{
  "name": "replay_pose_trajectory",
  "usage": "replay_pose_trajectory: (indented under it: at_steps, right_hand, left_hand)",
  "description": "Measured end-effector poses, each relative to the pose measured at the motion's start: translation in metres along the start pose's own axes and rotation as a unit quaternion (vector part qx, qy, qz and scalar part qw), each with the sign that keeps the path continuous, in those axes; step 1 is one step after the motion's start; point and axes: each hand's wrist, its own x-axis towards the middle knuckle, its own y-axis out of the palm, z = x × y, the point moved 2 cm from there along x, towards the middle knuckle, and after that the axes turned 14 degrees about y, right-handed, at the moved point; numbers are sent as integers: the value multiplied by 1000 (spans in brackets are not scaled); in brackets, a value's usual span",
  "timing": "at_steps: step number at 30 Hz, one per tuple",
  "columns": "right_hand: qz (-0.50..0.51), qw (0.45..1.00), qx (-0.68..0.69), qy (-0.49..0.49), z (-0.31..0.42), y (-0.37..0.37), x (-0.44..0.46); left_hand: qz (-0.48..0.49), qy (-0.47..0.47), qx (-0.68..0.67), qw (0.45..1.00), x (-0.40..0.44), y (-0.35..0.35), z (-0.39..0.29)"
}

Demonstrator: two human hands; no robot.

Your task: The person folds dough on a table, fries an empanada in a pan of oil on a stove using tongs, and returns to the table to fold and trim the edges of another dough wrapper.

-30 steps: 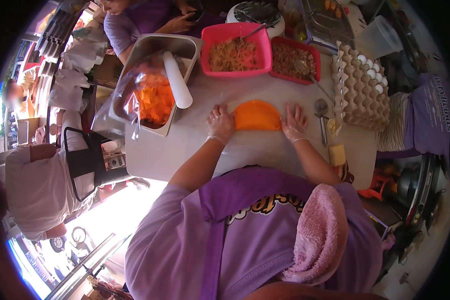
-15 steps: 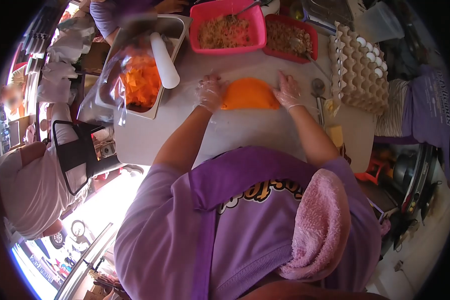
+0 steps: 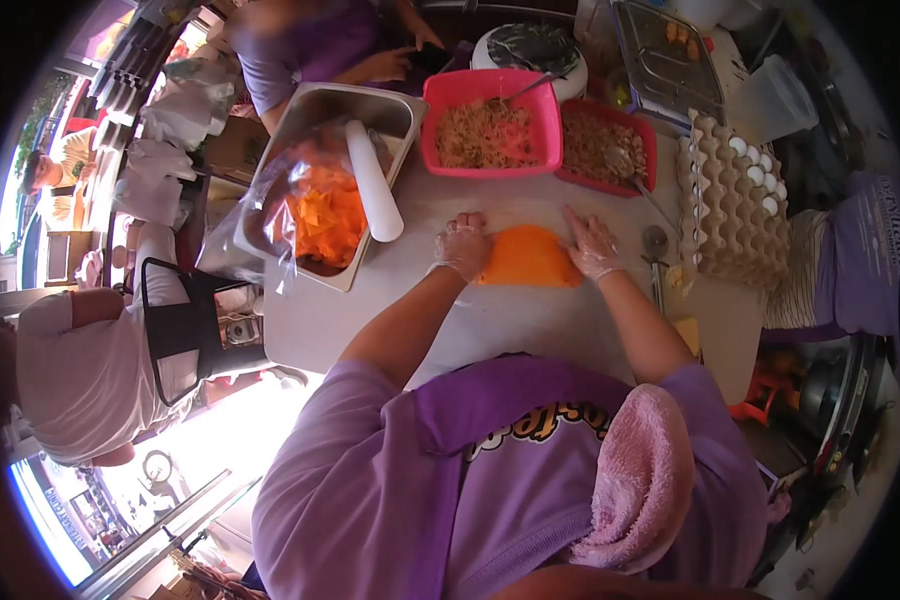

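A folded half-round of orange dough [image 3: 530, 257] lies flat on the table in front of me, its curved edge facing away. My left hand [image 3: 463, 247], in a clear plastic glove, rests palm down at the dough's left end, fingers slightly bent and apart. At the right end is my right hand [image 3: 593, 248], gloved the same way, its fingers stretched out and touching the edge. Neither hand grips the dough.
A steel pan [image 3: 410, 110] holds bagged orange dough pieces [image 3: 327, 222] and a white rolling pin [image 3: 372, 185]. Beyond are a pink tub [image 3: 555, 125] and a red tub [image 3: 653, 150] of filling, with spoons. Egg trays [image 3: 715, 215] stand right. Another person's hand [image 3: 388, 66] is across the table.
The camera view has tilted up, so the whole scene sits lower and further right. My hands stay at the two ends of the dough. The other person's hands show more clearly.
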Motion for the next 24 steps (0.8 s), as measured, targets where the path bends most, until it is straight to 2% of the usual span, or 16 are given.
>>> replay_pose_trajectory:
  at_steps: [1, 2, 4, 5, 7, 14, 20, 22, 24]
  right_hand:
    - [-26, 998, 50, 2, -1, 0, 7]
    - [-35, 998, 52, 0, -1, 1, 18]
    - [35, 982, 184, 10, 0, 5, 28]
    - [34, 982, 185, 10, 3, 5, 28]
    - [43, 995, 82, 32, 10, 5, 31]
    - [27, 993, 112, 14, 13, -1, 23]
    - [17, 999, 38, -16, 20, -4, 21]
    - [-53, 996, 23, -66, 21, -4, 16]
    - [-39, 996, 52, -67, 19, -1, 21]
  left_hand:
    - [29, -12, -60, 998, 7, -2, 2]
    - [22, -8, -56, 998, 16, -4, 7]
    - [-25, 29, -145, 989, 20, -8, 10]
    - [-25, 30, -144, 989, 20, -8, 6]
    - [-4, 3, -47, 999, 22, -8, -6]
    - [-1, 24, -41, 999, 16, -11, -16]
    - [-4, 85, 10, 996, 19, 3, -13]
    - [-50, 142, 17, 988, 18, 3, -13]
    - [-23, 118, 14, 993, 25, 3, -14]
